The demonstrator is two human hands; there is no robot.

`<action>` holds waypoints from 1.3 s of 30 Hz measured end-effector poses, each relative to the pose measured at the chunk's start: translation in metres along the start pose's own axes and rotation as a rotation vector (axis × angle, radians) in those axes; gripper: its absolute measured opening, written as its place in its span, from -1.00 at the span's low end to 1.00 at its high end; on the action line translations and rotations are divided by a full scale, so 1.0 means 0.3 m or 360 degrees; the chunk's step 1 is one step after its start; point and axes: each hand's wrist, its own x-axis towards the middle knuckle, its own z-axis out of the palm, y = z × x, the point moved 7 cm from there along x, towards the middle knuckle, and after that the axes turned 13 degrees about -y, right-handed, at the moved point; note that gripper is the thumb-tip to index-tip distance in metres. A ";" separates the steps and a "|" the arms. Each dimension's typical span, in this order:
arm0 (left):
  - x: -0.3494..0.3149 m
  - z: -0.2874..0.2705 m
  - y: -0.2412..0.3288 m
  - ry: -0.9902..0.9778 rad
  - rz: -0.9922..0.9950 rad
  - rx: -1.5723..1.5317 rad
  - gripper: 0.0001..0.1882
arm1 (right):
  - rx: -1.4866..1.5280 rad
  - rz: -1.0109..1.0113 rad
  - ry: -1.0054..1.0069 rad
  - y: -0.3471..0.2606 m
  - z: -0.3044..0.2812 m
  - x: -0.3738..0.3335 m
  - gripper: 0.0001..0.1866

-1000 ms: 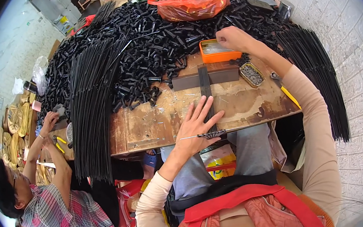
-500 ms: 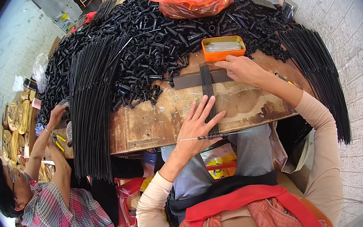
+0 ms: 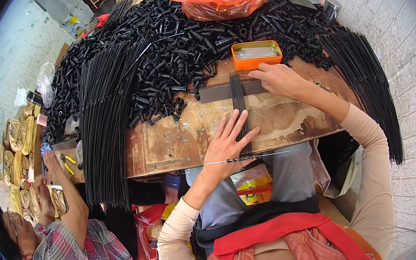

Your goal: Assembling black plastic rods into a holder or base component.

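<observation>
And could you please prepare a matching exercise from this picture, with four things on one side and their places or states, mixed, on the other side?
Column 1
1. left hand
2. right hand
3. orange box
4. red plastic bag

Column 2
A. on the heap of small black parts
B. over the right part of the dark flat bar
C. open, with thin pale sticks inside
D. fingers spread, across a row of black rods

Right pairs: 1-D, 2-B, 3-C, 4-A
</observation>
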 end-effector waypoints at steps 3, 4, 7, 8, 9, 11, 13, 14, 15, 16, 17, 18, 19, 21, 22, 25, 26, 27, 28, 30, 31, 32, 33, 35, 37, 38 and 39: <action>0.001 -0.003 0.001 0.0005 0.0008 0.0000 -0.21 | -0.0049 -0.0064 -0.0081 0.016 0.017 0.010 -0.65; 0.001 -0.006 0.003 0.0009 0.0012 -0.0001 -0.21 | -0.0049 -0.0063 -0.0081 0.028 0.023 0.020 -0.65; 0.004 -0.006 0.004 0.0005 0.0015 -0.0006 -0.22 | -0.0017 -0.0149 -0.0016 0.034 0.031 0.042 -0.70; 0.003 -0.005 0.003 0.0004 0.0015 -0.0004 -0.22 | -0.0007 -0.0169 0.0021 0.021 0.030 0.054 -0.72; 0.004 -0.003 0.002 0.0002 0.0012 -0.0007 -0.22 | 0.0003 -0.0188 0.0059 0.013 0.027 0.059 -0.73; 0.004 -0.001 0.000 0.0001 0.0006 -0.0009 -0.22 | -0.0026 -0.0187 0.0089 -0.006 0.022 0.046 -0.71; 0.003 0.002 -0.001 -0.0005 0.0010 -0.0003 -0.22 | -0.0055 -0.0190 0.0118 -0.009 0.024 0.042 -0.70; 0.003 0.002 0.000 -0.0006 0.0007 -0.0005 -0.22 | -0.0054 -0.0191 0.0150 -0.008 0.024 0.036 -0.69; 0.004 -0.001 0.001 0.0006 0.0010 -0.0005 -0.22 | -0.0053 -0.0193 0.0181 -0.007 0.024 0.031 -0.67; 0.002 -0.004 0.003 0.0018 0.0014 -0.0004 -0.22 | -0.0051 -0.0195 0.0179 -0.007 0.027 0.032 -0.67; 0.002 -0.005 0.003 0.0019 0.0013 -0.0005 -0.22 | -0.0055 -0.0203 0.0172 -0.007 0.026 0.035 -0.67; 0.001 -0.005 0.002 0.0016 0.0013 -0.0005 -0.23 | -0.0059 -0.0210 0.0165 -0.009 0.026 0.038 -0.67; 0.000 -0.005 0.002 0.0014 0.0012 -0.0005 -0.23 | -0.0059 -0.0211 0.0165 -0.014 0.026 0.040 -0.67; 0.002 -0.001 0.000 0.0009 0.0019 -0.0009 -0.23 | -0.0080 -0.0192 0.0114 -0.020 0.035 0.049 -0.68; 0.004 0.001 -0.001 0.0003 0.0024 -0.0014 -0.22 | -0.0081 -0.0193 0.0115 -0.017 0.038 0.054 -0.68; -0.001 -0.003 -0.001 -0.0002 0.0001 -0.0001 -0.21 | -0.0112 -0.0219 0.0133 -0.012 0.051 0.069 -0.72; 0.000 -0.004 0.000 -0.0004 0.0004 -0.0003 -0.21 | -0.0090 -0.0254 0.0153 -0.007 0.044 0.072 -0.75; 0.001 -0.007 0.001 0.0008 0.0003 -0.0022 -0.20 | -0.0067 -0.0290 0.0174 -0.003 0.039 0.075 -0.78; 0.001 -0.008 0.001 0.0020 0.0002 -0.0041 -0.20 | -0.0066 -0.0287 0.0172 0.004 0.042 0.080 -0.78; 0.006 -0.007 0.002 0.0016 0.0013 -0.0034 -0.19 | -0.0069 -0.0349 0.0309 0.015 0.034 0.083 -0.84; 0.009 -0.006 0.004 0.0011 0.0024 -0.0028 -0.19 | -0.0071 -0.0347 0.0309 0.024 0.040 0.094 -0.84; 0.008 -0.005 0.004 0.0009 0.0023 -0.0029 -0.19 | -0.0109 -0.0365 0.0291 0.016 0.047 0.111 -0.86; 0.008 -0.007 0.003 0.0017 0.0020 -0.0039 -0.19 | -0.0147 -0.0382 0.0273 0.010 0.052 0.118 -0.87; 0.006 -0.008 0.002 0.0024 0.0015 -0.0052 -0.19 | -0.0073 -0.0390 0.0268 0.011 0.041 0.117 -0.88; 0.005 -0.005 -0.001 0.0018 -0.0010 -0.0040 -0.17 | 0.0002 -0.0401 0.0262 0.006 0.041 0.113 -0.89; 0.005 -0.006 0.000 0.0020 -0.0014 -0.0039 -0.17 | -0.0090 -0.0313 0.0337 0.012 0.038 0.092 -0.89; 0.004 -0.005 0.001 0.0009 -0.0021 -0.0030 -0.14 | -0.0182 -0.0226 0.0411 0.020 0.032 0.073 -0.89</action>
